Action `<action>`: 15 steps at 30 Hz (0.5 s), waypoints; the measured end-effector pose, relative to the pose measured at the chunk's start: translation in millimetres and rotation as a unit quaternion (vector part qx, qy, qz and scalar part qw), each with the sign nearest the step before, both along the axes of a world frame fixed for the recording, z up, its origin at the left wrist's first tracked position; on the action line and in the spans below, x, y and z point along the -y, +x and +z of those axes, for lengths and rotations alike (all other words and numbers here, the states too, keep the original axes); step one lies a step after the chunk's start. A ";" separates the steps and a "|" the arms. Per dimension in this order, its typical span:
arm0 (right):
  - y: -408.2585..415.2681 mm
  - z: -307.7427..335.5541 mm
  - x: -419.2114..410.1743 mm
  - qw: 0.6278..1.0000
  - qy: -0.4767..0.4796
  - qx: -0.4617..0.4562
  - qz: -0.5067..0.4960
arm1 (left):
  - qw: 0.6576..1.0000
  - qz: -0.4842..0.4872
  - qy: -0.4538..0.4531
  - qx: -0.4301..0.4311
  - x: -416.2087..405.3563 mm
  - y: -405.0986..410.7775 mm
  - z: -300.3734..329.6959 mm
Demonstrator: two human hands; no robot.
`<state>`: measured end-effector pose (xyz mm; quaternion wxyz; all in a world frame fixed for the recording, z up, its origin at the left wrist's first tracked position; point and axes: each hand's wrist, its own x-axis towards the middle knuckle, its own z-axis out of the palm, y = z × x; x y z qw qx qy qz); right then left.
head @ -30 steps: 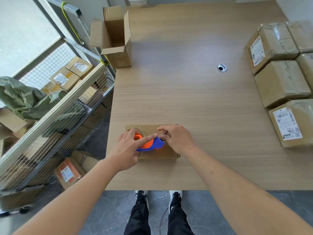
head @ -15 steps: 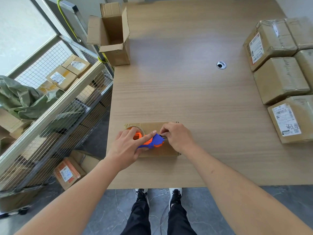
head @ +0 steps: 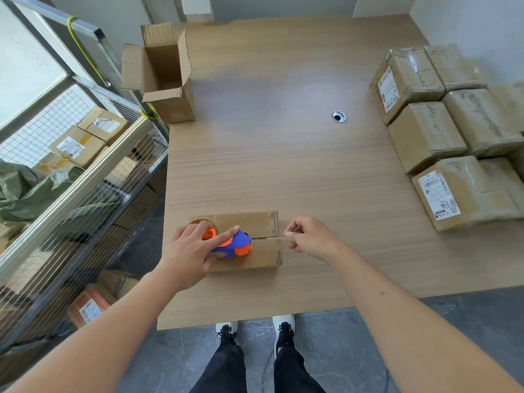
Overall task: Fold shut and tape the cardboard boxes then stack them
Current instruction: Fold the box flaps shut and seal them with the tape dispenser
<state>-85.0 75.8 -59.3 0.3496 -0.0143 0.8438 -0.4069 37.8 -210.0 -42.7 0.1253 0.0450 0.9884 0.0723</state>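
1. The right hand [head: 307, 238], just right of the frame's centre, pinches the free end of the tape strip [head: 269, 238] between curled fingers, just past the right edge of the box.
2. The strip runs taut and level from that pinch leftward to the mouth of the tape dispenser [head: 231, 245], above the box top.
3. The left hand [head: 192, 251] holds the blue and orange dispenser on the left part of the box, with the index finger stretched along its top and the thumb below; the tape roll shows behind the fingers.
4. The closed cardboard box [head: 246, 241] lies flat near the lower-left edge of the wooden table [head: 283, 151], its flaps folded shut.
5. The step in hand looks like taping: the tape is drawn out but not yet pressed down.
6. Next, the strip likely needs lowering along the seam, smoothing, then cutting at the dispenser.
7. An open box [head: 164, 78] stands at the upper left of the table, still to be folded.
8. Taped boxes [head: 442, 131] sit grouped at the right edge, where stacking probably follows.
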 end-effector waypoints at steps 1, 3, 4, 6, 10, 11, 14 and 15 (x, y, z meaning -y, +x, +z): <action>0.6 -1.9 -1.6 1.000 0.004 0.003 0.006 | 1.000 -0.002 0.000 0.006 -0.3 -1.4 1.4; 1.1 -4.9 -6.8 1.000 0.021 -0.003 0.014 | 1.000 -0.004 0.004 0.010 -3.0 -3.9 3.3; 0.8 -7.4 -9.3 1.000 0.029 -0.003 0.011 | 1.000 -0.006 0.005 0.011 -3.7 -4.7 2.9; -0.4 -12.2 -11.5 1.000 0.029 0.006 -0.006 | 1.000 -0.010 0.000 0.013 -3.5 -5.9 1.2; -5.8 -24.5 -8.0 0.999 0.021 0.018 -0.029 | 1.000 -0.010 -0.004 0.022 -3.4 -7.2 -1.2; -7.7 -28.2 -7.0 0.999 0.019 0.024 -0.034 | 1.000 -0.009 0.000 0.022 -4.0 -7.0 -1.2; -11.6 -41.0 -4.8 0.998 0.013 0.043 -0.050 | 1.000 0.000 0.006 0.023 -5.2 -6.0 -2.3; -11.5 -45.3 -3.3 0.997 0.010 0.049 -0.055 | 1.000 0.001 0.005 0.022 -5.4 -5.2 -3.6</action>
